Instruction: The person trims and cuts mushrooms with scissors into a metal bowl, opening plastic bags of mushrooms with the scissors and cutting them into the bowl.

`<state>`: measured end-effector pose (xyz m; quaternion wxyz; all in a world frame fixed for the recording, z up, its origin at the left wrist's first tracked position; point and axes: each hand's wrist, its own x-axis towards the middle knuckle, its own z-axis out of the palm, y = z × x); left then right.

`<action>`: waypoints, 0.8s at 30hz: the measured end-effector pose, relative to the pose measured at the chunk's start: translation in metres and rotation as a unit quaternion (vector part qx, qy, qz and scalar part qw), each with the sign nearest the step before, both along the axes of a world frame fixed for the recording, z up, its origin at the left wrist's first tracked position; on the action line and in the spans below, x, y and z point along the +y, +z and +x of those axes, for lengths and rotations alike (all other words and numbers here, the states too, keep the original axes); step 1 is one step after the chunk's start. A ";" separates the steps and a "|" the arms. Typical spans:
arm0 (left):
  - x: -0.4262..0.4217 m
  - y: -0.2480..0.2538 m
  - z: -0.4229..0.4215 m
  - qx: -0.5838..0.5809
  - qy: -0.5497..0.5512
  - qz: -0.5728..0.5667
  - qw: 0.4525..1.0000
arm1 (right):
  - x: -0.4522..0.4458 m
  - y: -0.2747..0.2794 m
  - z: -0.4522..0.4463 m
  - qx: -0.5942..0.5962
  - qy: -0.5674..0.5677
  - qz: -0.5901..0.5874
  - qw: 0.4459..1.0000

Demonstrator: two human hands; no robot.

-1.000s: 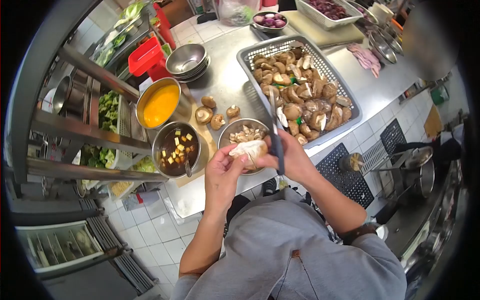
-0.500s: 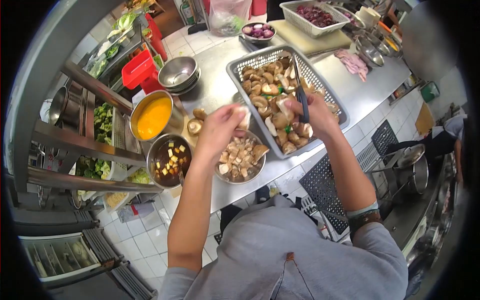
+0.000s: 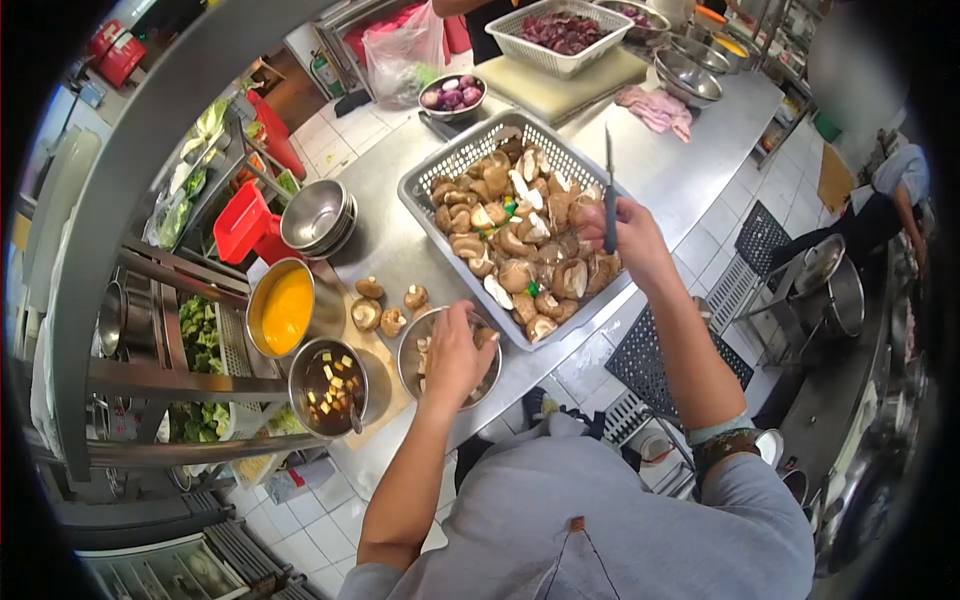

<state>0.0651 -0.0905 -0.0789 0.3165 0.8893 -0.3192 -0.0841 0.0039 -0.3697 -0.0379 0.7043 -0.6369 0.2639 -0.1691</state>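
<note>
My left hand reaches into a steel bowl of cut mushroom pieces, its fingers bent over them; what its fingertips hold is hidden. My right hand grips a dark-handled knife, blade pointing up, over the right edge of a grey basket. Whole and cut brown mushrooms fill the basket. Several loose mushrooms lie on the counter just left of the bowl.
On the left stand a pot of orange liquid, a pot with yellow cubes and stacked steel bowls. Purple onions, a cutting board and a pink cloth lie behind. A person stands far right.
My left hand has moved down from beside the basket into the bowl. My right hand, with the knife, has risen away from the mushrooms. The camera view has shifted.
</note>
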 end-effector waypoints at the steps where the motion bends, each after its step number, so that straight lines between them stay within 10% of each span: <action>1: 0.002 0.002 -0.001 0.004 0.003 0.004 1.000 | 0.001 0.000 -0.009 -0.008 0.001 0.014 1.000; 9: 0.007 -0.013 -0.007 -0.025 -0.035 0.002 0.999 | 0.008 -0.005 -0.057 -0.012 0.020 0.021 1.000; 17: -0.019 0.069 0.080 0.382 0.089 -0.394 0.831 | 0.018 -0.003 -0.068 -0.002 0.025 0.029 0.999; 21: 0.017 0.032 0.133 0.125 0.092 -0.089 0.984 | 0.027 -0.002 -0.077 0.003 0.028 0.018 0.999; 24: 0.027 -0.024 0.151 0.012 0.037 0.193 0.980 | 0.045 -0.002 -0.080 0.009 0.122 0.010 0.992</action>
